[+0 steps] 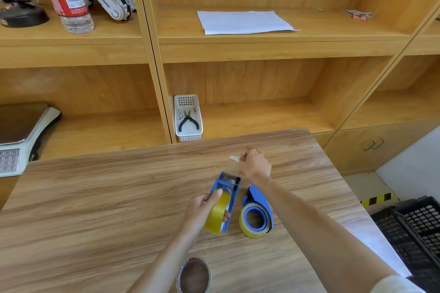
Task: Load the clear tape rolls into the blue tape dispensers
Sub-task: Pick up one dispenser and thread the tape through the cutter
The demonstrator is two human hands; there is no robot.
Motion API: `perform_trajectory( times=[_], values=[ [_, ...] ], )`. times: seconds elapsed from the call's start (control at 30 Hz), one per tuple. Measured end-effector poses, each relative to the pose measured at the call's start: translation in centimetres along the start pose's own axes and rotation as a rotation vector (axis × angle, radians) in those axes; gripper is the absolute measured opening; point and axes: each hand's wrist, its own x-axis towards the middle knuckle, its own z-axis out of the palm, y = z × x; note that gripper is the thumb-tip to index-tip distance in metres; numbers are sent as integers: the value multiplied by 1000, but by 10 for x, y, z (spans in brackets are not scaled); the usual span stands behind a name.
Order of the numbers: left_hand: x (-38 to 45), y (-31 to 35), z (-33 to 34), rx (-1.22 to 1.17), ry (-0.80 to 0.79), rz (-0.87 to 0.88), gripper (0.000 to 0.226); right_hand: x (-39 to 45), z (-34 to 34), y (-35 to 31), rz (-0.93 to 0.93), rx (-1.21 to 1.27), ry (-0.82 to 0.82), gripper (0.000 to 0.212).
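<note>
A blue tape dispenser rests on the wooden table with a yellowish clear tape roll seated in it. My left hand grips that roll and dispenser from the left side. My right hand pinches the free tape end, stretched up and away past the dispenser's cutter. To the right lies a second blue dispenser on its side, with a tape roll mounted on its hub. A bare clear tape roll stands near the table's front edge.
A white basket holding pliers sits on the shelf behind the table. A weighing scale is at the left. Black crates stand on the floor at the right. Paper, a bottle and a robot part occupy the upper shelves.
</note>
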Motion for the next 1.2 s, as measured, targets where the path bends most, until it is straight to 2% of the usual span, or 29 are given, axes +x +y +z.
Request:
perform_trajectory(
  times=[0.13, 0.47, 0.67, 0.73, 0.83, 0.93, 1.03, 1.13, 1.2],
  values=[
    [-1, 4, 0, -16, -13, -11, 46, 2, -3, -1, 3, 2, 10, 15],
    [-8, 8, -11, 37, -307, 5, 30, 11, 1, 7, -1, -33, 8, 21],
    [-12, 10, -17, 44, -404, 39, 34, 13, 1, 7, 12, -51, -51, 24],
    [-13, 9, -19, 31, -425, 51, 36, 14, 1, 7, 39, -39, -107, 21],
    [-15, 7, -22, 15, -445, 65, 42, 18, 0, 9, 125, 91, -284, 14],
    [-16, 3, -24, -87, -410, 21, 48, 15, -9, 11, 246, 345, -465, 16],
    [-14, -2, -27, -241, -339, -6, 49, 6, -15, 17, 433, 494, -682, 29],
    [-13, -1, -26, -308, -261, 30, 40, -2, -9, 23, 604, 693, -759, 23],
    [-11, 2, -24, -307, -206, 71, 35, -11, -2, 23, 657, 817, -802, 26]
  ],
)
